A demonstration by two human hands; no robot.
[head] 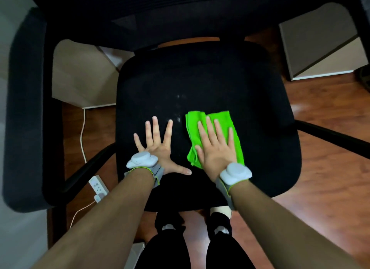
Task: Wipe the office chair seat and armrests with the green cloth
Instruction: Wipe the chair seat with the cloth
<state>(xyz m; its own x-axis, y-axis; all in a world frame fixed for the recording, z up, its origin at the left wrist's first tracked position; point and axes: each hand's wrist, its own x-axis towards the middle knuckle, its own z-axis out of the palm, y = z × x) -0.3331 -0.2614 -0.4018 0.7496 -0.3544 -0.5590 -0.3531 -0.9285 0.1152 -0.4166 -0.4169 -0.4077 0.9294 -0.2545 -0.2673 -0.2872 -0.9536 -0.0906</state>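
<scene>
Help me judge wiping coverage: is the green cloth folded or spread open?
Folded. The green cloth shows layered edges at its left side, lying on the seat under the flat right hand.

The seat lies bare beyond the hands, hemmed by the backrest and left armrest.

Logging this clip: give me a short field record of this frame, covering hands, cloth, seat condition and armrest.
left hand: flat on the seat, fingers spread, holding nothing
right hand: flat on the green cloth, fingers straight, pressing it onto the seat
green cloth: folded, on the front right part of the seat
seat condition: black, with pale specks beside the cloth, uncovered
left armrest: no hand on it
floor: a white power strip lies beside the chair
</scene>
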